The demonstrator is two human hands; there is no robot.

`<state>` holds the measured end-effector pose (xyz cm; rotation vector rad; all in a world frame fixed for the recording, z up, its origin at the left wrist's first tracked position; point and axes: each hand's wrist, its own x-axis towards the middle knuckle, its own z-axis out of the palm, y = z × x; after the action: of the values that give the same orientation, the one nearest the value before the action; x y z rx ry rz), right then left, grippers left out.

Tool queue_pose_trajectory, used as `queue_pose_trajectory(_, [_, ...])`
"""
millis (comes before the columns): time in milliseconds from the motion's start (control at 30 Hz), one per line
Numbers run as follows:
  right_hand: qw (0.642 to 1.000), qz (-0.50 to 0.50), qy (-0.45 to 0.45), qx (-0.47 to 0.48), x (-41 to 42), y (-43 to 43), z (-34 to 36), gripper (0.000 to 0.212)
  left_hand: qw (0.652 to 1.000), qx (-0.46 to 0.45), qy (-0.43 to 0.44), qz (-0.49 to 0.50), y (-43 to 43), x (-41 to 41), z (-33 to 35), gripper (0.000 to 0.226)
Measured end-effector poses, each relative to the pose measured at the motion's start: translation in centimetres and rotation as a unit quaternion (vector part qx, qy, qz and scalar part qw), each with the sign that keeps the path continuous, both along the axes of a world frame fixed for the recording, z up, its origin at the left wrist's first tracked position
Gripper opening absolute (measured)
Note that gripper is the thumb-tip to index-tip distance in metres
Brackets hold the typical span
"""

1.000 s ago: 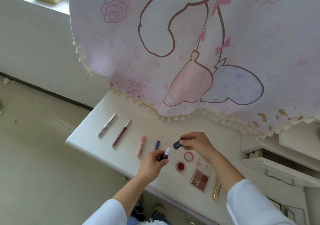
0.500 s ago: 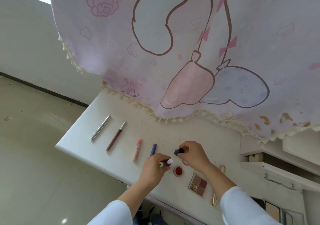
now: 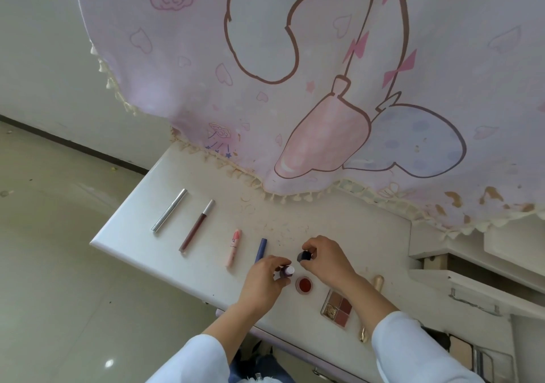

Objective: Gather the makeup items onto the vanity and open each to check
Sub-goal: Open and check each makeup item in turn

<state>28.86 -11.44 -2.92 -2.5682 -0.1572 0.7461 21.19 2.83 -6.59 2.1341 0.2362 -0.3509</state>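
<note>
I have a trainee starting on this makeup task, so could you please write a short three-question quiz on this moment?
1. True or false: the left hand holds a small purple tube, and the right hand holds its dark cap.
2. How many slim stick-shaped items lie in the row left of the hands on the vanity?
3. Which lies nearest the red pot? A silver stick; B eyeshadow palette; C pink stick.

Key: 1 true; 2 four; 3 B.
</note>
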Motion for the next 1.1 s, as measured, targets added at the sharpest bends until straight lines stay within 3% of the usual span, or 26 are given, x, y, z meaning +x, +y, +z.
queue_pose_trajectory(233, [1.000, -0.016, -0.010, 0.023, 0.4, 0.0, 0.8, 0.036, 1.000, 0.009, -0.001, -0.005, 1.2, -0.6, 0.2, 0.048])
queue_pose_trajectory(433, [0.998, 0.002, -0.033, 0.046, 2.3, 2.0, 1.6, 0.030, 0.994, 0.041, -0.002, 0.105, 3.5, -0.7, 1.3, 0.033])
queue_pose_trajectory(700, [0.990, 0.102, 0.085, -0.037, 3.3, 6.8, 0.6, 0.041, 0.981, 0.130, 0.117, 0.084, 3.7, -1.4, 0.9, 0.032])
queue_pose_trajectory(833, [0.980, 0.139, 0.118, -0.076, 2.9, 8.2, 0.6, 0.042, 0.978, 0.153, 0.126, 0.071, 3.4, -1.1, 0.6, 0.025])
queue_pose_trajectory(967, [0.982, 0.138, 0.107, -0.066, 2.8, 8.6, 0.8, 0.036, 0.978, 0.162, 0.117, 0.064, 3.4, -0.9, 0.6, 0.018])
queue_pose_trajectory(1100, [0.995, 0.073, 0.074, -0.003, 3.1, 8.2, 0.9, 0.024, 0.979, 0.153, 0.105, 0.089, 3.5, -1.0, 1.4, 0.015])
